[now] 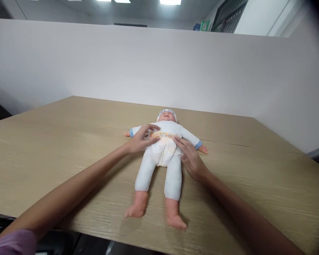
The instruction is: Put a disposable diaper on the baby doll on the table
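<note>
A baby doll point(172, 180) in a white outfit with blue cuffs lies on its back, feet towards me, arms spread, a printed white hat on its head. Around its hips is a white diaper point(162, 152) with an orange patterned waistband. My left hand point(142, 139) rests at the waistband's left side, fingers and thumb apart. On the opposite side, my right hand point(191, 157) lies along the diaper's edge with fingers stretched out, their tips touching the waistband. Nothing is gripped in either hand. Both side edges of the diaper are partly covered by my hands.
The doll lies on a wood-grain table point(55, 141) with a thin seam running across it. A white partition wall point(122, 63) stands along the far edge and continues on the right. The table's front edge is close to me.
</note>
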A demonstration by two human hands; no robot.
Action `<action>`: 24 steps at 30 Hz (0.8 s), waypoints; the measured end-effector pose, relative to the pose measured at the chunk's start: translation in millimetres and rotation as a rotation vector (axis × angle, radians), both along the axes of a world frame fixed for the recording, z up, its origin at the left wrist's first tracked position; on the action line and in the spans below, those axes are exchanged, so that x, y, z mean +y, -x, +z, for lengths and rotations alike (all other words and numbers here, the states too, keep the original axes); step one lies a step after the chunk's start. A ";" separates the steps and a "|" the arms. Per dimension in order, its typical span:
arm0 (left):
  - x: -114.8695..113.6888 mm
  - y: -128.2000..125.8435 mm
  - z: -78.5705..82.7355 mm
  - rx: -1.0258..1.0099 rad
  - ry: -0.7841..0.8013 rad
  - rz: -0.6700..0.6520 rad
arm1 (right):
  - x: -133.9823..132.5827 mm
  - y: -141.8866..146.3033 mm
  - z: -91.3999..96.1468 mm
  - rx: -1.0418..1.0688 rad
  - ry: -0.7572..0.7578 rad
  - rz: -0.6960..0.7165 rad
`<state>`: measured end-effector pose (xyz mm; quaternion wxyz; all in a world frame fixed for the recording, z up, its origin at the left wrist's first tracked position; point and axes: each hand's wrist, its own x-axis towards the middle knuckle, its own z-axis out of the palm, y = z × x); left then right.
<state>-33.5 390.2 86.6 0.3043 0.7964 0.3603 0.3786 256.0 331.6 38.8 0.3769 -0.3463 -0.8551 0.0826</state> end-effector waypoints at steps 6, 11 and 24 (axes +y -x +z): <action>-2.6 61.6 -41.7 0.261 -0.108 0.329 | -3.9 2.6 1.9 0.011 -0.024 -0.036; 5.3 58.8 -49.2 0.539 -0.224 0.411 | -9.1 18.7 20.9 0.054 -0.150 -0.116; 5.6 63.9 -40.1 0.067 0.124 0.396 | 34.2 108.5 78.6 -0.224 0.157 -0.431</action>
